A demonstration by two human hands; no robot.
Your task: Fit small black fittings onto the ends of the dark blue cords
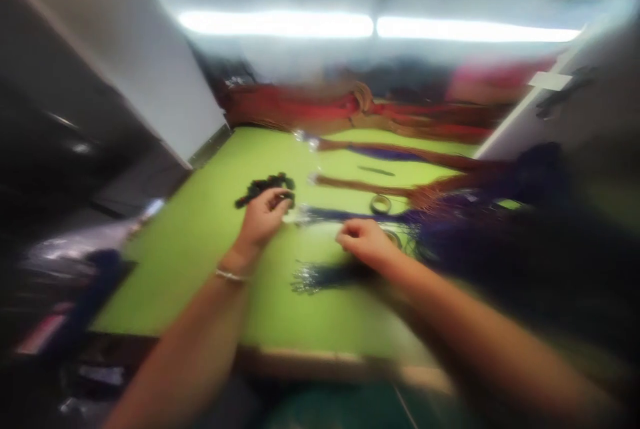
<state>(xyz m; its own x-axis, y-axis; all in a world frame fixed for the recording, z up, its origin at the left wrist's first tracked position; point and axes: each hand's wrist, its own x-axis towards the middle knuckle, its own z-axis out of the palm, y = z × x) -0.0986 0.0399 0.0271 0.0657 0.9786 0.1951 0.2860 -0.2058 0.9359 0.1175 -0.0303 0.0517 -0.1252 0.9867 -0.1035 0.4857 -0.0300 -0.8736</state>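
My left hand (264, 217) is closed in a pinch at the right side of a pile of small black pieces (265, 186); a dark bit shows at its fingertips. My right hand (364, 239) has its fingers curled together over the wires, and what it holds, if anything, is too small to make out. Between the hands lie the pale ends of a blue wire bundle (333, 215). Below my right hand is a dark wire bundle (325, 275) with shiny tips. A roll of tape (381, 204) lies above my right hand, and another ring is partly hidden behind it.
Brown wire bundles (365, 183) lie across the green table (200, 249), with a thin dark tool (376, 171) between them. Red and brown bundles (300, 107) line the back. Dark blue wires (480, 229) are heaped at the right. Panels (150, 62) stand either side.
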